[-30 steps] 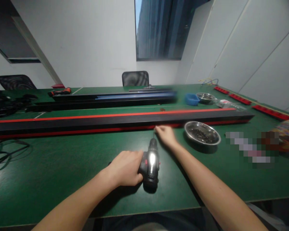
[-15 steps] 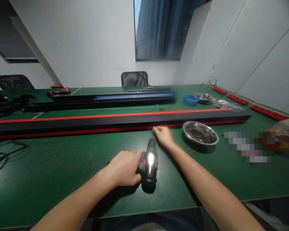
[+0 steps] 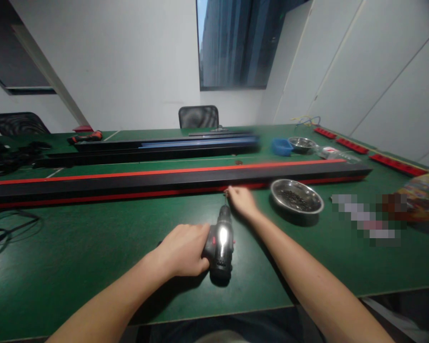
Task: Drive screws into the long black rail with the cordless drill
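Head view: drill [image 3: 224, 244] clamped in left hand [image 3: 186, 248], bit [image 3: 226, 200] just beside right hand [image 3: 242, 201], whose grip unclear.

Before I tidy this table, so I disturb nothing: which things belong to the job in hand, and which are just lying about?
Apparently in use:
power drill, in the left hand
black-and-red bar, by the right hand
near steel bowl of small dark pieces

Apparently lying about:
orange-and-black tool
blue tray
red strips
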The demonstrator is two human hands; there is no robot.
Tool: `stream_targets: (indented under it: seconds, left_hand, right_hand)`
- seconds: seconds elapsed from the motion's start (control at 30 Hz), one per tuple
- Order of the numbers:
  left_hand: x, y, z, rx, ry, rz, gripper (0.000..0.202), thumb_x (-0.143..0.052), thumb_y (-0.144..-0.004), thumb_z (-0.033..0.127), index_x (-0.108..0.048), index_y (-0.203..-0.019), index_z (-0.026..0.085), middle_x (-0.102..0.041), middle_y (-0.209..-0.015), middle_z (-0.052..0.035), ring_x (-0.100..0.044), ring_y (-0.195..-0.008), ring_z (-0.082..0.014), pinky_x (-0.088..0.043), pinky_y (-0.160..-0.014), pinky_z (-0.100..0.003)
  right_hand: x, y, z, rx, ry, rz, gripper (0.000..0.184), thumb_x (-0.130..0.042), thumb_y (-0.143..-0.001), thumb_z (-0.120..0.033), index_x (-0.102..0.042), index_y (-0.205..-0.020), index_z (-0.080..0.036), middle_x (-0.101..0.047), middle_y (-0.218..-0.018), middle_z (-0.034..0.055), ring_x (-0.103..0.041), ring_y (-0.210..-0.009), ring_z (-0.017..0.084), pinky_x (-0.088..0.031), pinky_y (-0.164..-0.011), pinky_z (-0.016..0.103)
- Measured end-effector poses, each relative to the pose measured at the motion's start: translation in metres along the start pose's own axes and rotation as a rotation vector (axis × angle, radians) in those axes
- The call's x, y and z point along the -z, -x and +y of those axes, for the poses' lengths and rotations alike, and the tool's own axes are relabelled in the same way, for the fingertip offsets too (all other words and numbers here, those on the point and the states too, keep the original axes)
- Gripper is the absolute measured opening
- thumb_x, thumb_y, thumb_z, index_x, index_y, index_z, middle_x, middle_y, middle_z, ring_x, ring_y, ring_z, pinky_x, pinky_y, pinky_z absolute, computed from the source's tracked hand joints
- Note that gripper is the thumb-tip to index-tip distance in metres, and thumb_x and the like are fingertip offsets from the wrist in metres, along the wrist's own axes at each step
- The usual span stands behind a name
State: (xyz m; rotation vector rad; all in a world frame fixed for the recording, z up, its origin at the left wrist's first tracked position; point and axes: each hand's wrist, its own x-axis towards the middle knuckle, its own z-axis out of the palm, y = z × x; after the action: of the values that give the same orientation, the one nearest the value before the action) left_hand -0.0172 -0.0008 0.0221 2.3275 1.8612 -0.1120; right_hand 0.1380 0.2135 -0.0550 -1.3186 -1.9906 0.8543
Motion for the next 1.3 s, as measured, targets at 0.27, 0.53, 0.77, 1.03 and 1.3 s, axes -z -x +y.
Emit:
stream_targets:
  seconds: [0.27,0.53,0.77,1.03,1.3]
  left_hand:
    - [-0.001,0.000,0.000,0.002,0.000,0.001,0.027,-0.058,-0.080,0.041,-0.054,-0.100,0.023,-0.071,-0.097,-0.0108,-0.070,-0.085,-0.0335,-0.052,-0.073,-0.041]
    - [-0.001,0.001,0.000,0.010,-0.014,0.027,0.025,-0.056,-0.079,0.043,-0.051,-0.095,0.024,-0.071,-0.093,-0.0098,-0.070,-0.081,-0.0346,-0.051,-0.068,-0.042]
    - [-0.001,0.001,0.006,0.082,-0.046,0.054,0.026,-0.054,-0.079,0.041,-0.050,-0.097,0.022,-0.071,-0.091,-0.0123,-0.069,-0.077,-0.0359,-0.049,-0.065,-0.043]
    - [-0.008,-0.004,0.008,0.138,-0.054,0.094,0.026,-0.055,-0.076,0.040,-0.049,-0.096,0.023,-0.071,-0.095,-0.0115,-0.070,-0.079,-0.0343,-0.049,-0.066,-0.041]
    - [-0.008,-0.008,0.007,0.147,-0.058,0.115,0.027,-0.055,-0.076,0.041,-0.048,-0.094,0.023,-0.071,-0.095,-0.0102,-0.070,-0.078,-0.0352,-0.049,-0.064,-0.042]
  right_hand:
    - [0.002,0.002,-0.002,0.013,-0.007,0.003,0.046,-0.043,-0.100,-0.048,-0.080,-0.090,-0.023,-0.078,-0.096,0.0066,-0.070,-0.089,0.022,-0.048,-0.079,0.028]
    - [0.004,0.004,-0.001,0.033,-0.161,-0.041,0.038,-0.054,-0.095,-0.045,-0.080,-0.106,-0.019,-0.079,-0.097,0.0061,-0.069,-0.075,0.019,-0.051,-0.075,0.028]
    - [0.019,0.019,-0.019,0.241,0.169,0.159,0.027,-0.057,-0.095,-0.035,-0.078,-0.105,-0.020,-0.075,-0.111,0.0098,-0.069,-0.098,0.023,-0.049,-0.089,0.030]
    - [0.097,0.027,-0.032,0.073,0.575,0.471,0.039,-0.050,-0.097,-0.045,-0.074,-0.089,-0.017,-0.072,-0.094,0.0150,-0.066,-0.084,0.027,-0.046,-0.075,0.034]
    - [0.158,0.021,0.017,-0.377,0.593,0.475,0.046,-0.055,-0.091,-0.049,-0.080,-0.108,-0.015,-0.074,-0.097,0.0232,-0.070,-0.092,0.036,-0.051,-0.081,0.044]
